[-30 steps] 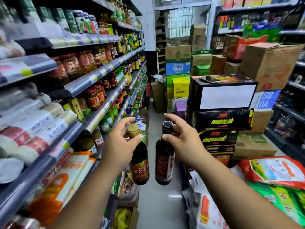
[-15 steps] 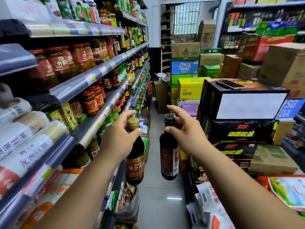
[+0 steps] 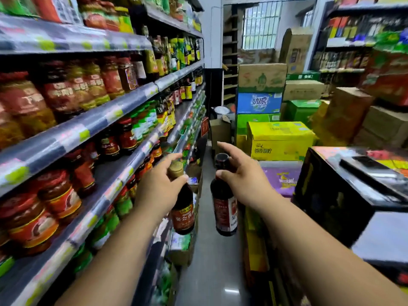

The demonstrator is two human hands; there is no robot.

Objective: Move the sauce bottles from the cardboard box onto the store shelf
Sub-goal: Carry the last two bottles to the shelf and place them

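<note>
two sauce bottles held up in the aisle

left hand (image 3: 157,186) curls round the gold-capped bottle (image 3: 183,214) by its neck, low at 6 o'clock; right hand (image 3: 240,180) pinches the dark-capped bottle (image 3: 224,214) at its 3 o'clock, forefinger straight; red labels unreadable; store shelf (image 3: 106,120) at 9 o'clock; blue carton (image 3: 259,103) reads 劲凉

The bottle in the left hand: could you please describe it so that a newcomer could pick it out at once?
Beside the store shelf on the left, two hands hold dark sauce bottles by the neck. The left bottle hangs from the left hand, nearer the shelf. Unlike the dark-capped bottle in the right hand, it has a gold cap and an orange-red label.
</note>
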